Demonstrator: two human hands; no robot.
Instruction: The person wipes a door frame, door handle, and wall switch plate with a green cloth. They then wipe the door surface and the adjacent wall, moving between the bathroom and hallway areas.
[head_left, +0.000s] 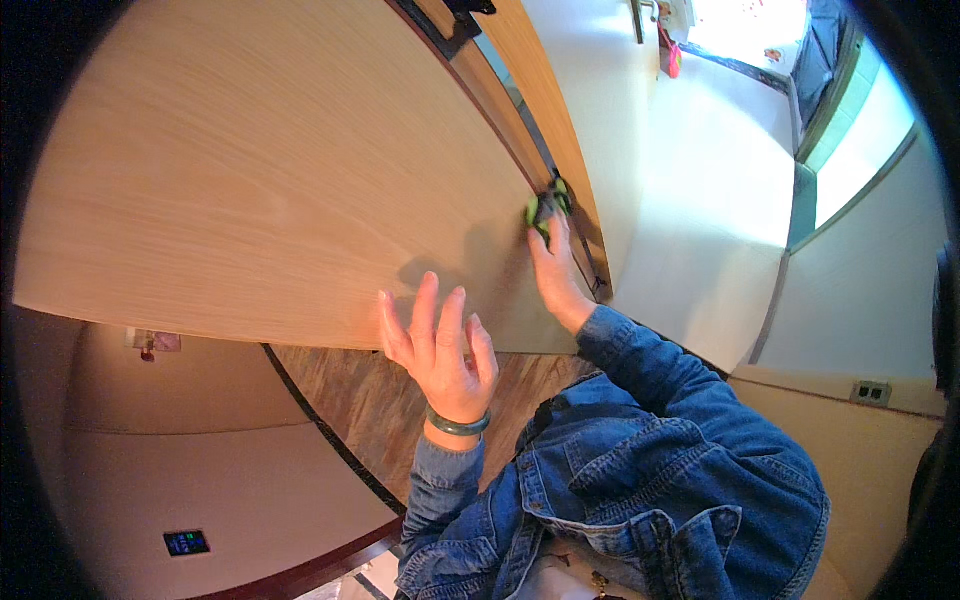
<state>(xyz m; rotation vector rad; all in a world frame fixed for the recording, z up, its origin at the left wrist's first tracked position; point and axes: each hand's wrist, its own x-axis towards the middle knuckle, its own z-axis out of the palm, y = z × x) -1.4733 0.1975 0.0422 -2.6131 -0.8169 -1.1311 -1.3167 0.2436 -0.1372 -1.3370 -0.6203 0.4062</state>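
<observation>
A pale wood-grain door (262, 172) stands before me, filling the upper left of the view. My right hand (556, 266) is at its right-hand edge, with the fingers closed around a small green and black object (550, 206). That object is blurred, and I cannot tell exactly what it is. It sits at the narrow gap between the door and the orange-toned wooden door frame (559, 97). My left hand (442, 349) is raised by the door's lower edge with fingers spread and nothing in it. Whether its fingertips touch the wood I cannot tell. A dark green bangle (457, 422) circles that wrist.
Black door hardware (463, 26) juts out at the top. Wood-look flooring (337, 397) shows below the door. A white door with a metal handle (639, 21) stands right of the frame. A wall socket (871, 393) is at right, and a small lit panel (187, 543) at lower left.
</observation>
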